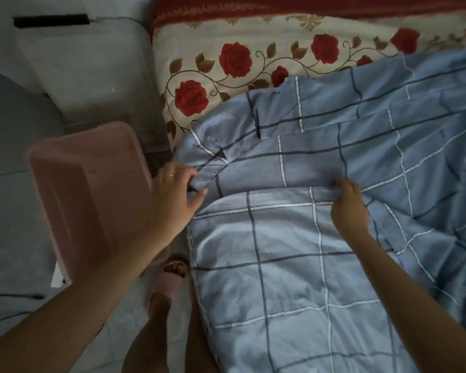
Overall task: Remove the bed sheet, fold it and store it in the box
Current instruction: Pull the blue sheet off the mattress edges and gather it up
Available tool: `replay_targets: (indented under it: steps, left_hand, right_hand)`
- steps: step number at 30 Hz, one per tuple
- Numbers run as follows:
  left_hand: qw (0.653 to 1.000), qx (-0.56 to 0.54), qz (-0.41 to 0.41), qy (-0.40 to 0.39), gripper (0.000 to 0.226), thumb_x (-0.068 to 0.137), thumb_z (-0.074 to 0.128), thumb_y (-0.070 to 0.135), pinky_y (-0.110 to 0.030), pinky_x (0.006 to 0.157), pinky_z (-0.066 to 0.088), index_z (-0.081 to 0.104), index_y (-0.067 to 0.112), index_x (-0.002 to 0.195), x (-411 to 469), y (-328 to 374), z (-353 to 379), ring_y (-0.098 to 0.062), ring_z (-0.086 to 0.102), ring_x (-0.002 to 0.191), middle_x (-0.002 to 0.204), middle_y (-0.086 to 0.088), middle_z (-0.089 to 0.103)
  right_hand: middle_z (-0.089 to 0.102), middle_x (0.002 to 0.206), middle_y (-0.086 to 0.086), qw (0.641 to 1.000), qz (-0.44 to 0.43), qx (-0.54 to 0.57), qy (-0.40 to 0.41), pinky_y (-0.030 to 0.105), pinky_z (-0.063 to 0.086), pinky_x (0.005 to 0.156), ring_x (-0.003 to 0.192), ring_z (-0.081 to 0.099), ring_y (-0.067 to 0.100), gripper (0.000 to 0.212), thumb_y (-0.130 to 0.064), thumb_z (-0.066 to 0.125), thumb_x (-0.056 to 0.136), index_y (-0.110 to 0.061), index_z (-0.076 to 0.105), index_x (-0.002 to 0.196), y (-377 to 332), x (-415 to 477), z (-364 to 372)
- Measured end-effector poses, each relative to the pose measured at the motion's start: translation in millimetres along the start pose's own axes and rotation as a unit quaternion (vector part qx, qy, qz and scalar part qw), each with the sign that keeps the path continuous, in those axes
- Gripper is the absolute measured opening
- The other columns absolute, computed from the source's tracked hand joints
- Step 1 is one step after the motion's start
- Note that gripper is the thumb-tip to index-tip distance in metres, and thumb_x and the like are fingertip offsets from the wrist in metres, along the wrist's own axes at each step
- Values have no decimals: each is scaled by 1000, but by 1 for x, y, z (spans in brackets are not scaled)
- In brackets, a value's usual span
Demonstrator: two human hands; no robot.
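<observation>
The blue checked bed sheet (334,170) lies bunched on the rose-patterned mattress (226,63). My left hand (176,193) pinches its folded edge at the bed's side, and my right hand (348,205) grips a fold nearer the middle. The pink box (86,189) stands beside my left hand.

I see the bed (226,30), its cream cover printed with red roses, carrying the blue checked sheet (320,157), which lies rumpled and doubled over across it. Beside the bed, the pale tiled floor (11,238) bears a pink box (89,189).
</observation>
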State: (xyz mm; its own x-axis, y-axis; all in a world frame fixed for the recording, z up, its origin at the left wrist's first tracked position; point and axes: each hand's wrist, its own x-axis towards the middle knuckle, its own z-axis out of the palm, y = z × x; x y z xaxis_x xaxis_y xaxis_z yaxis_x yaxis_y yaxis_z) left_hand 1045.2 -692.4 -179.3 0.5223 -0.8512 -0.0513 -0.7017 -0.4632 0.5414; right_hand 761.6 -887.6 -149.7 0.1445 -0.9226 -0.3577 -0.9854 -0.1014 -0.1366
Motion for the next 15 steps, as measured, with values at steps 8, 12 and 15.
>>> replay_targets:
  steps: [8, 12, 15]
  left_hand:
    - [990, 68, 23, -124, 9, 86, 58, 7, -40, 65, 44, 58, 8, 94, -5, 39, 37, -35, 59, 82, 88, -12, 61]
    - [994, -5, -65, -84, 9, 95, 48, 15, -39, 59, 40, 53, 7, 95, -12, 46, 29, -38, 58, 77, 84, -14, 61]
    - [997, -67, -40, -26, 8, 96, 47, 12, -44, 58, 46, 52, 6, 97, -17, 50, 8, -36, 59, 70, 78, -15, 60]
  right_hand:
    - [44, 128, 21, 997, 78, 22, 19, 43, 42, 81, 102, 54, 43, 29, -12, 39, 98, -4, 53, 122, 33, 21, 1]
    - [59, 100, 19, 944, 107, 256, 176, 21, 38, 71, 85, 54, 23, 18, -9, 46, 94, -1, 61, 99, 28, 22, -3]
    - [53, 97, 13, 902, 37, 318, 289, 2, 31, 72, 87, 46, 15, 17, -1, 48, 90, 5, 62, 96, 5, 23, -27]
